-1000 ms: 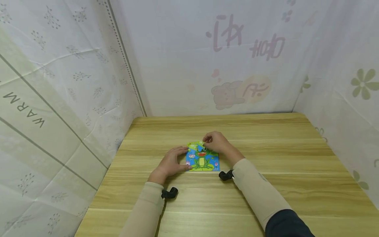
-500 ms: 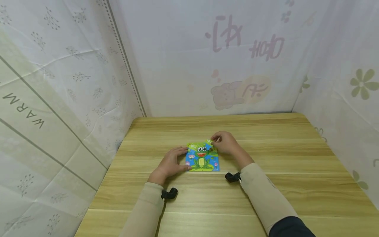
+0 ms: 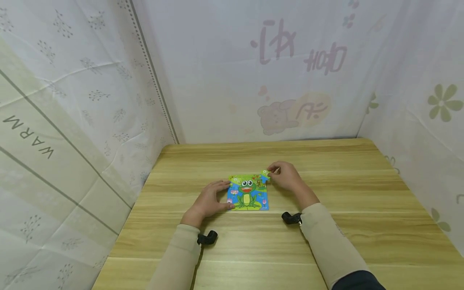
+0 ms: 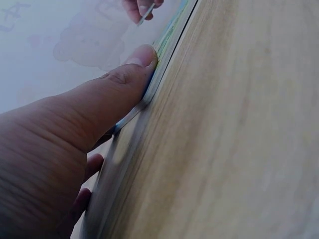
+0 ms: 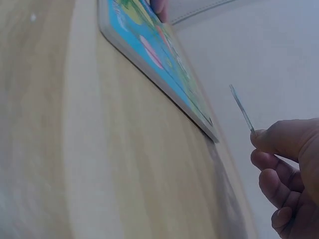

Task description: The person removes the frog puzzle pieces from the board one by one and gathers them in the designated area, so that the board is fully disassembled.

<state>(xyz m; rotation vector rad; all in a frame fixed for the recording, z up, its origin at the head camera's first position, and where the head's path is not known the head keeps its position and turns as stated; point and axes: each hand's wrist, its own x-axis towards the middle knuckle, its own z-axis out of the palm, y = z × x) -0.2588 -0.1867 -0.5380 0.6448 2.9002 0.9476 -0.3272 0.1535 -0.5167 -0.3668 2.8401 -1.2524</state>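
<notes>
A square frog jigsaw puzzle (image 3: 247,199), in blue and green, lies flat on the wooden table. My left hand (image 3: 207,201) rests along its left side, thumb on the lower left corner and the other fingers stretched to the upper left edge. In the left wrist view the thumb (image 4: 134,69) presses on the board's edge. Between the thumb and index finger of my right hand (image 3: 287,178) is a green and blue puzzle piece (image 3: 265,176), pinched above the puzzle's upper right corner. The right wrist view shows this thin piece (image 5: 242,110) edge-on, lifted off the board.
Bare wood table (image 3: 344,225) surrounds the puzzle on all sides. Patterned white curtains (image 3: 217,80) enclose the table at the back, left and right. A small black camera mount (image 3: 291,218) sits at each wrist.
My right hand has moved right with the pinched piece, from over the frog's eyes to the upper right corner. The frog's face is now uncovered. My left hand has stayed in place.
</notes>
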